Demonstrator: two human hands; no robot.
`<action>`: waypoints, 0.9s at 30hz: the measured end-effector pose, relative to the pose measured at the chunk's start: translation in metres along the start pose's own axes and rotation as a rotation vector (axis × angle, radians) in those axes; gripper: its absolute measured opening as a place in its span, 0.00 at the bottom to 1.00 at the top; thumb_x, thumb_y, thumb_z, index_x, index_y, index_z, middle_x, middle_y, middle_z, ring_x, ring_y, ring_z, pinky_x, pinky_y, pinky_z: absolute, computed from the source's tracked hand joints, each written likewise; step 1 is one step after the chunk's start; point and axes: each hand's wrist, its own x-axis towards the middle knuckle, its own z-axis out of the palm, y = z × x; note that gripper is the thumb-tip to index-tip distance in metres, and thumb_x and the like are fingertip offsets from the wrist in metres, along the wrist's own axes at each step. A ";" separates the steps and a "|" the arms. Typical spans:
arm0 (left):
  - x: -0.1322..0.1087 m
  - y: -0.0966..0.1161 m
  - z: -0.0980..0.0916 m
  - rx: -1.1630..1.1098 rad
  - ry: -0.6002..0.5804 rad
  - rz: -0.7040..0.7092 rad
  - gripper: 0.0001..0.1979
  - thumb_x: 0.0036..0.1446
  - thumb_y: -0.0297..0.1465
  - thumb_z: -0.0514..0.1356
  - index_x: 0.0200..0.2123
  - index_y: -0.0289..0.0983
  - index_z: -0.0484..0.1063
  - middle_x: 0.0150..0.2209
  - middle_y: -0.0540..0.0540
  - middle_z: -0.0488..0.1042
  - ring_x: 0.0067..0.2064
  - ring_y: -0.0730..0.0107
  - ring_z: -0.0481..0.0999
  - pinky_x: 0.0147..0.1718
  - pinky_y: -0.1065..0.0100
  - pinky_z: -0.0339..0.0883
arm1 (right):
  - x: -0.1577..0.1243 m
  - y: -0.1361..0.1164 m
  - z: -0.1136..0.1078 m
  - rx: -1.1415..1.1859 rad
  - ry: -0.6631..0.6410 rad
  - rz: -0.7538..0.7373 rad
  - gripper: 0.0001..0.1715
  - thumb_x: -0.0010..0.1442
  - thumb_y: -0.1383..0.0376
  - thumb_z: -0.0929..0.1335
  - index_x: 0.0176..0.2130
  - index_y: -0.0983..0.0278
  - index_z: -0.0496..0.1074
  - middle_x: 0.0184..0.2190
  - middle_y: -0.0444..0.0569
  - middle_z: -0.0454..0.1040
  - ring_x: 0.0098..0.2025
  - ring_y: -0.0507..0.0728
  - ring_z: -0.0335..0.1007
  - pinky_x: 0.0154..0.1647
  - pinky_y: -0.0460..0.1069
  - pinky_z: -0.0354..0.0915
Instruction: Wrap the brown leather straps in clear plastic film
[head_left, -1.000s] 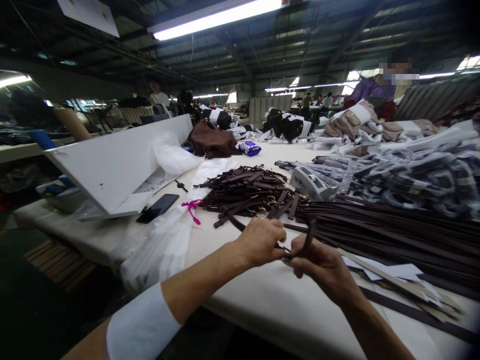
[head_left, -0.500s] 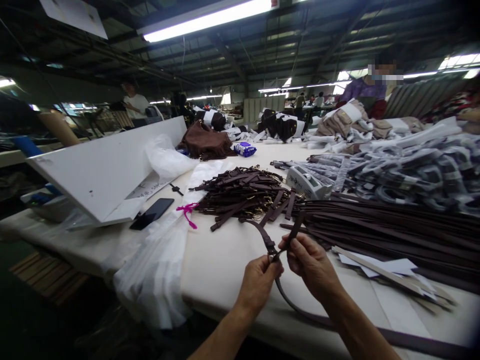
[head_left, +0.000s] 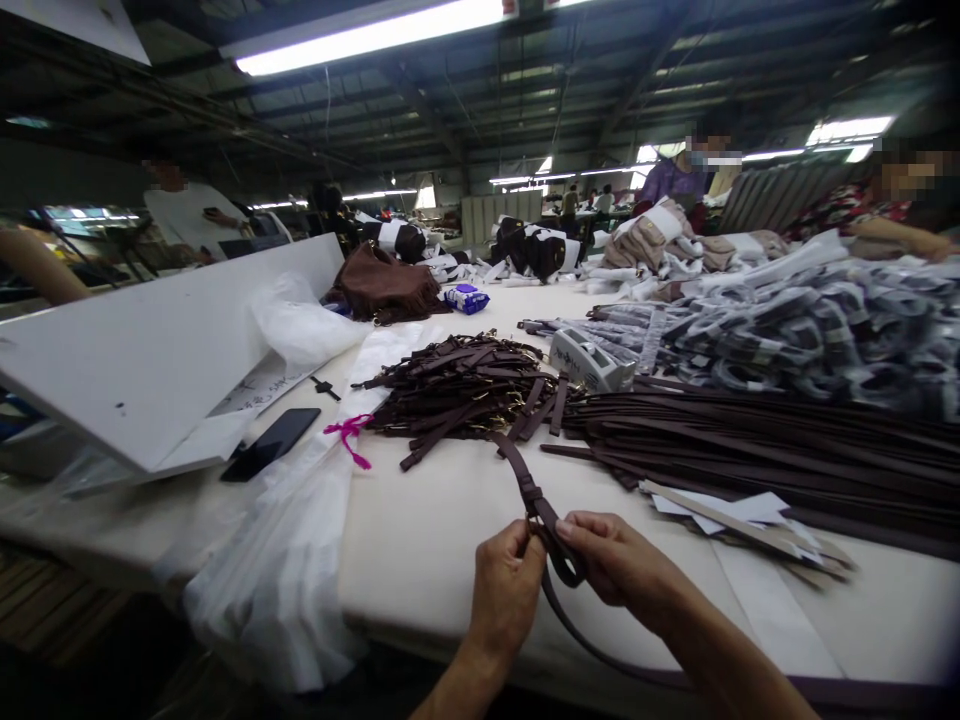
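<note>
Both hands work a dark brown leather strap [head_left: 532, 497] near the front edge of the white table [head_left: 435, 530]. My left hand [head_left: 506, 590] is closed, pinching the strap from the left. My right hand [head_left: 619, 560] is closed on the same strap, where it bends into a loop between the two hands. From there the strap runs down and right along the table edge. A pile of short brown straps with metal fittings [head_left: 465, 385] lies just beyond the hands.
Long dark straps [head_left: 750, 440] lie in a row at right, with paper strips [head_left: 742, 525] in front. A tape dispenser [head_left: 589, 360], black phone [head_left: 270, 443], white board [head_left: 165, 340], plastic bags [head_left: 285, 560] and wrapped straps [head_left: 817, 330] surround them. Other people stand at the back.
The camera has swung right and down. Both hands have drawn nearer to the table edge, and the strap end that stood up from my right hand is now folded down into a loop.
</note>
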 end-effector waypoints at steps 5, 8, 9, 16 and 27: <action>-0.005 -0.004 0.002 0.178 0.045 0.151 0.13 0.58 0.33 0.50 0.24 0.35 0.67 0.26 0.46 0.69 0.31 0.67 0.66 0.32 0.68 0.56 | 0.012 -0.006 0.006 -0.087 0.060 -0.094 0.26 0.51 0.45 0.65 0.23 0.64 0.58 0.12 0.36 0.56 0.12 0.44 0.45 0.12 0.42 0.39; -0.008 -0.010 0.004 0.255 0.067 0.208 0.11 0.57 0.29 0.49 0.25 0.34 0.68 0.27 0.43 0.71 0.32 0.64 0.67 0.33 0.66 0.56 | 0.023 -0.014 0.001 -0.193 0.152 -0.214 0.23 0.50 0.50 0.68 0.20 0.65 0.61 0.14 0.38 0.58 0.16 0.46 0.52 0.15 0.42 0.47; -0.009 -0.011 0.005 0.267 0.066 0.220 0.11 0.57 0.28 0.49 0.26 0.35 0.68 0.28 0.43 0.71 0.32 0.64 0.68 0.33 0.66 0.57 | 0.026 -0.018 -0.002 -0.217 0.183 -0.253 0.20 0.50 0.52 0.69 0.22 0.65 0.64 0.17 0.39 0.61 0.17 0.46 0.53 0.16 0.42 0.50; -0.010 -0.012 0.001 0.340 0.096 0.297 0.11 0.57 0.27 0.50 0.26 0.36 0.68 0.26 0.45 0.72 0.30 0.67 0.69 0.30 0.69 0.59 | 0.026 -0.046 -0.018 -0.897 0.004 -0.651 0.08 0.60 0.66 0.63 0.37 0.65 0.71 0.30 0.47 0.72 0.32 0.52 0.68 0.31 0.44 0.64; -0.016 -0.007 0.005 0.292 0.163 0.359 0.09 0.55 0.25 0.50 0.26 0.35 0.68 0.25 0.45 0.70 0.30 0.68 0.69 0.28 0.70 0.60 | 0.045 -0.093 -0.001 -1.002 0.699 -1.130 0.08 0.61 0.63 0.62 0.37 0.64 0.68 0.39 0.54 0.70 0.45 0.60 0.63 0.52 0.59 0.54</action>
